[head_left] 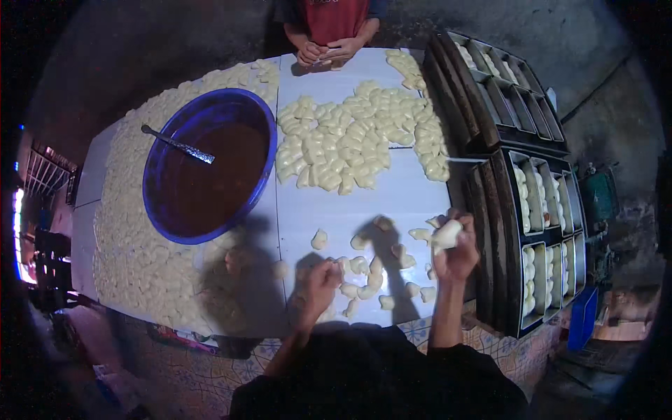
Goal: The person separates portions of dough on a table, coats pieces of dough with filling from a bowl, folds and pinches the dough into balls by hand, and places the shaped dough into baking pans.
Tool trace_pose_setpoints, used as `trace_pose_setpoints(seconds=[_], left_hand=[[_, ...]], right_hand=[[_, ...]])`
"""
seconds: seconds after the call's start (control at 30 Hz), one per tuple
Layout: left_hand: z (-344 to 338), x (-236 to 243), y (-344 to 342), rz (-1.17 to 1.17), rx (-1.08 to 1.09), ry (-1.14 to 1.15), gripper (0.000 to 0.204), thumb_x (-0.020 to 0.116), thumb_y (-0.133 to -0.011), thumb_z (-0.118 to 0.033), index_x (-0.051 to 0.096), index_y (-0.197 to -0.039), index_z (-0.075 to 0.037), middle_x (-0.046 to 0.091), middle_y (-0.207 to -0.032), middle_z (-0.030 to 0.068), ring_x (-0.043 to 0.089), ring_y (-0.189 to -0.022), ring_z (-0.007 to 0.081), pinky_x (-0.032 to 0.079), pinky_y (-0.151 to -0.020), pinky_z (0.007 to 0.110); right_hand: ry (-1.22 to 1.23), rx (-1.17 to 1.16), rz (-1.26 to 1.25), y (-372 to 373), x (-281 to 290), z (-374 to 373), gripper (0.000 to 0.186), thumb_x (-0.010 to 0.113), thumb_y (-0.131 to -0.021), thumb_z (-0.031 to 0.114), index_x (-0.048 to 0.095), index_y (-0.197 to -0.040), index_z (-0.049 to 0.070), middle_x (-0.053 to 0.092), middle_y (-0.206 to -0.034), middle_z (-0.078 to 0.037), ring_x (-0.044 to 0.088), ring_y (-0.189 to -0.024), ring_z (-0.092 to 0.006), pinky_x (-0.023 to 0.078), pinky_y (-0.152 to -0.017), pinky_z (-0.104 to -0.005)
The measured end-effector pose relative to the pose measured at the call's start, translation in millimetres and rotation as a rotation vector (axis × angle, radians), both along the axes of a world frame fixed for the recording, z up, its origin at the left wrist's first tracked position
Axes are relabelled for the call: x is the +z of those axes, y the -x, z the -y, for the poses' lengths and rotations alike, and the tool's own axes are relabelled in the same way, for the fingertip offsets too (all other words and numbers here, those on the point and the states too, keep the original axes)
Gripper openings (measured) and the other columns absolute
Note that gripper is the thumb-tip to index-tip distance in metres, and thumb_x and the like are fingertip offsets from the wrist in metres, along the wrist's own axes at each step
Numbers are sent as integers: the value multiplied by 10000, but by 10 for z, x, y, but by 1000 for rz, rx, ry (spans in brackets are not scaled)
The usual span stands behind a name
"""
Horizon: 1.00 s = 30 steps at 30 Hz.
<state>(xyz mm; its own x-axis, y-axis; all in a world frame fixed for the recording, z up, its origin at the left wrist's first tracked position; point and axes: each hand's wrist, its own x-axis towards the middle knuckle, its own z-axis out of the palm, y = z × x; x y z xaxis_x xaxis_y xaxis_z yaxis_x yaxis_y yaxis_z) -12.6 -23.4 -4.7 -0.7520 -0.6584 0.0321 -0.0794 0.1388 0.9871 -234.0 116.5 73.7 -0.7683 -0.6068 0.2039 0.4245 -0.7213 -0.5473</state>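
Observation:
My right hand (460,257) is raised over the table's right side, its fingers closed round a pale lump of dough (446,236). My left hand (325,274) is low over the near part of the table, fingers curled together beside loose dough pieces (360,265). Whatever those fingers may hold is hidden. Small dough pieces are scattered between and around both hands on the white tabletop (357,213). Farther off lies a broad, dense spread of shaped dough pieces (343,143).
A big blue basin (267,168) of brown filling, with a metal spatula (178,145) in it, stands on the left among many dough pieces (150,280). Stacked dark racks of metal baking tins (553,238) line the right edge. Opposite, a person in a red top (336,21) works with both hands.

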Motion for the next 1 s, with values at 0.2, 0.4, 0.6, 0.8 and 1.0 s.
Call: trace_pose_setpoints(seconds=[0.2, 0.4, 0.6, 0.8, 1.0], left_hand=[[6, 30, -422, -126, 241, -127, 309, 462, -986, -252, 581, -1087, 15, 483, -731, 29, 470, -667, 119, 401, -655, 254], [-228, 356, -239, 259, 75, 181, 345, 556, -847, -65, 554, -1182, 17, 609, -940, 116, 521, -1079, 289, 423, -890, 380], [-152, 80, -29, 75, 250, 427, 298, 596, -839, -48, 584, -1134, -7, 613, -1102, 169, 575, -1051, 335, 438, -916, 404], [100, -3, -260, -63, 436, -87, 154, 522, -925, -93, 591, -1012, 14, 631, -954, 107, 613, -931, 223, 460, -875, 352], [449, -341, 56, 75, 401, 66, 166, 538, -924, -100, 609, -1026, 10, 652, -957, 103, 633, -878, 190, 475, -842, 313]], right_hand=[[-1105, 796, -1233, 4, -387, 131, 210, 603, -854, 124, 687, -976, -25, 664, -895, -109, 619, -903, -196, 489, -792, -321], [-1302, 6, -838, 414, -752, 884, 296, 706, -794, 280, 687, -973, 45, 693, -922, -142, 671, -829, -296, 516, -727, -371], [-1458, -347, -1048, 437, -1198, 1612, 312, 756, -706, 247, 629, -877, 19, 660, -802, -160, 652, -750, -271, 507, -704, -369], [-669, 446, -638, -310, -530, 660, 88, 674, -846, 73, 615, -838, 9, 613, -880, -22, 560, -811, -91, 454, -718, -266], [-564, 369, -1424, -688, -692, 358, 360, 680, -857, 128, 606, -1188, 7, 666, -1033, -98, 620, -913, -175, 479, -825, -296]])
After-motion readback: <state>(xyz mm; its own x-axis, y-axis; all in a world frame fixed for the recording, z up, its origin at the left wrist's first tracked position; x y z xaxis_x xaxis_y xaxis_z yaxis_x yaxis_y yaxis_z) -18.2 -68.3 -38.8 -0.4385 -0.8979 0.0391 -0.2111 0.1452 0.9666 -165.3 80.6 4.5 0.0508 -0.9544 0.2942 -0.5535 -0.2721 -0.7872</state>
